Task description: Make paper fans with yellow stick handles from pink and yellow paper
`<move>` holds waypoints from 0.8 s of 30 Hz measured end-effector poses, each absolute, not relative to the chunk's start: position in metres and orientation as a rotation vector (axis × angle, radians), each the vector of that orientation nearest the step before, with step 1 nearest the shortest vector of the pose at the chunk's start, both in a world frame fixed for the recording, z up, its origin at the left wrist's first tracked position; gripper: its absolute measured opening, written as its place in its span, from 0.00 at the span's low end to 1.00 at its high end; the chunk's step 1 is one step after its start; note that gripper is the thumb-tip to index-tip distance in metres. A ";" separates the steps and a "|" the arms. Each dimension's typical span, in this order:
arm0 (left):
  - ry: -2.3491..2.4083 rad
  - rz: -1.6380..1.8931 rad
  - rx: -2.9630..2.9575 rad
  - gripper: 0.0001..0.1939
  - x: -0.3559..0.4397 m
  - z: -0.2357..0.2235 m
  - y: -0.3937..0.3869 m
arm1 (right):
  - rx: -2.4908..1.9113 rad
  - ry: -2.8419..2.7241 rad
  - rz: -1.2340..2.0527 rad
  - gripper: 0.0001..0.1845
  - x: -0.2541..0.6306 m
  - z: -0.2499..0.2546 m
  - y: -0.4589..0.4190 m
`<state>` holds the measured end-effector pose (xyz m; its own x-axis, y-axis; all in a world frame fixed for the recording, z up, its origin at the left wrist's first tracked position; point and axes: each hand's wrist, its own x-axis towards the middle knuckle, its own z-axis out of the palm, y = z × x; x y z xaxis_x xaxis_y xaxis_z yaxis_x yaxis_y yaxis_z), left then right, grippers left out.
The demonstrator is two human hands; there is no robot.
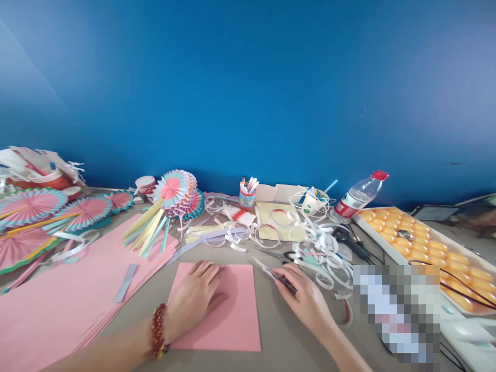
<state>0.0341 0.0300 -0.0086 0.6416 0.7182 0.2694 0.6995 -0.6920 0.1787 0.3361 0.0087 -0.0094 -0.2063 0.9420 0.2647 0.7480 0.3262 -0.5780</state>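
Observation:
My left hand (197,297) lies on a pink sheet of paper (236,320), fingers stretched out and pressing flat near its upper left part. A red beaded bracelet (158,330) is around that wrist. Just right of the sheet, my right hand (300,294) is closed around a craft knife (275,274) with a slim pale blade and a dark handle. Its tip points up and left, close to the sheet's upper right corner. Scissors (276,253) with dark handles lie just beyond the knife, partly hidden among paper strips.
Large pink sheets (50,299) are stacked at left, with a grey strip (126,283) on top. Folded paper rosettes (176,188) stand behind. Curled white strips (329,253), a glue gun (352,245), a water bottle (358,196) and an orange-cell tray (430,253) occupy the right.

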 end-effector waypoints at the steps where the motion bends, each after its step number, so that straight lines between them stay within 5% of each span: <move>1: 1.202 0.491 2.797 0.19 0.035 -0.008 0.029 | -1.474 -2.017 0.431 0.11 0.336 -0.010 0.009; 10: 1.184 0.590 2.835 0.12 0.036 -0.015 0.026 | -1.433 -2.017 0.423 0.11 0.337 -0.012 0.009; 13: 1.229 0.582 2.894 0.16 0.031 -0.023 0.031 | -1.438 -2.020 0.415 0.11 0.336 -0.012 0.010; 17: 1.313 0.523 2.957 0.35 0.024 -0.029 0.040 | -1.448 -2.018 0.420 0.11 0.336 -0.012 0.009; 24: 1.285 0.506 2.934 0.31 0.026 -0.033 0.039 | -1.457 -1.986 0.362 0.11 0.338 -0.017 0.008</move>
